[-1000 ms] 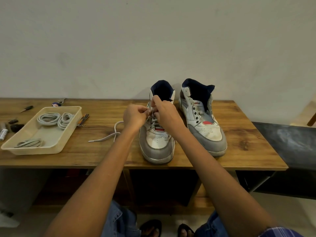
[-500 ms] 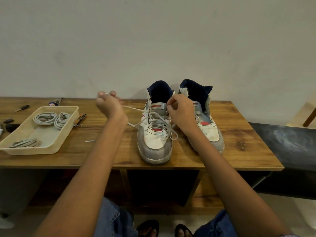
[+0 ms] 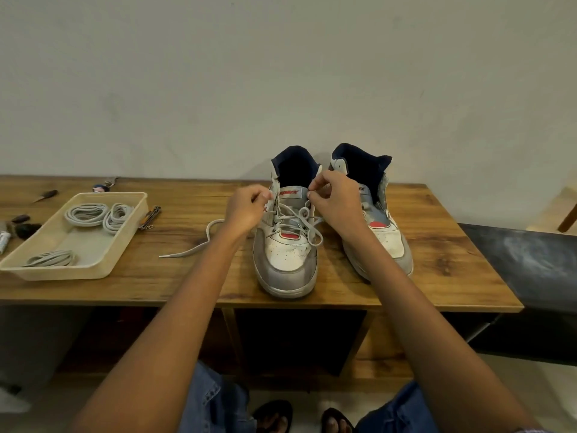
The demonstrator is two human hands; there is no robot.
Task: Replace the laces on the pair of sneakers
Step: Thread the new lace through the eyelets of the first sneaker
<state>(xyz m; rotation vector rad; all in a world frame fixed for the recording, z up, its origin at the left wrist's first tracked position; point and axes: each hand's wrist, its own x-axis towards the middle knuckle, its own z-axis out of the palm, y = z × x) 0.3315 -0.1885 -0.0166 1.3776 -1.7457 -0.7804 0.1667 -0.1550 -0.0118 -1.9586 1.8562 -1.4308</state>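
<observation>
Two white and grey high-top sneakers stand side by side on the wooden table [image 3: 437,270], toes toward me. The left sneaker [image 3: 285,260] carries a pale grey lace [image 3: 299,220] threaded loosely through its eyelets. My left hand [image 3: 246,209] pinches the lace at the shoe's upper left eyelets, and the lace's free end trails over the table to the left. My right hand [image 3: 334,200] pinches the lace at the upper right eyelets, next to the tongue. The right sneaker [image 3: 381,232] has no lace that I can see and is partly hidden behind my right hand.
A cream tray [image 3: 125,232] at the left holds three coiled grey laces [image 3: 86,214]. Small pliers [image 3: 150,216] lie beside it, and small tools and a key ring sit at the table's far left. A dark bench [image 3: 530,260] stands to the right.
My left hand, which had pulled the lace out to the left, has come back to the shoe's upper eyelets. The free end now lies slack on the table.
</observation>
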